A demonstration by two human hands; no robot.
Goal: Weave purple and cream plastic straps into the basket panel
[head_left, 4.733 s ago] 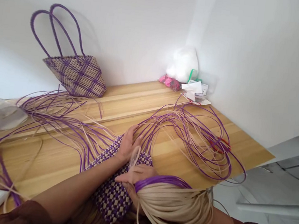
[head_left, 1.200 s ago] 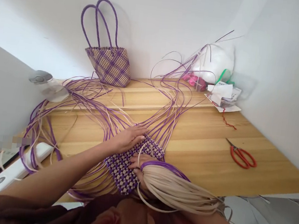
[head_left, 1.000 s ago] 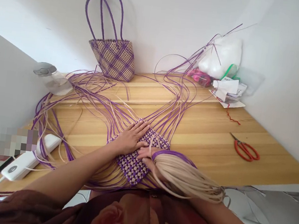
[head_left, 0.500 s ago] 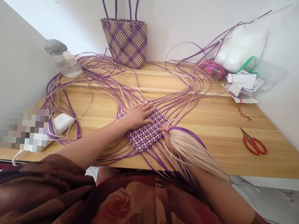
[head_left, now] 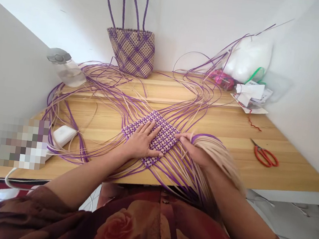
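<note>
A purple and beige woven square (head_left: 165, 131) lies on the table with its corners pointing towards and away from me. My left hand (head_left: 142, 140) rests flat on its left part, fingers spread and thumb out to the right. At the right corner, my right hand (head_left: 194, 150) has its fingertips close to the edge. A thick bundle of beige and purple weaving strands (head_left: 216, 151) loops over this hand and hangs back along the forearm; exactly how the fingers grip it is partly hidden. Other strands (head_left: 168, 170) fan out from the square's near right edge.
Behind stands a finished woven bag (head_left: 132, 53) with purple handles. A bottle (head_left: 67, 68) and white power adapter (head_left: 64, 135) sit left, among long strands. Red-handled scissors (head_left: 265, 154) lie right; papers (head_left: 250, 93) and a white plastic bag (head_left: 249, 59) are at the back right.
My left hand has slid nearer and turned, its thumb now near the lower part of the square. My right hand has drawn slightly right with the bundle. The view has shifted a little.
</note>
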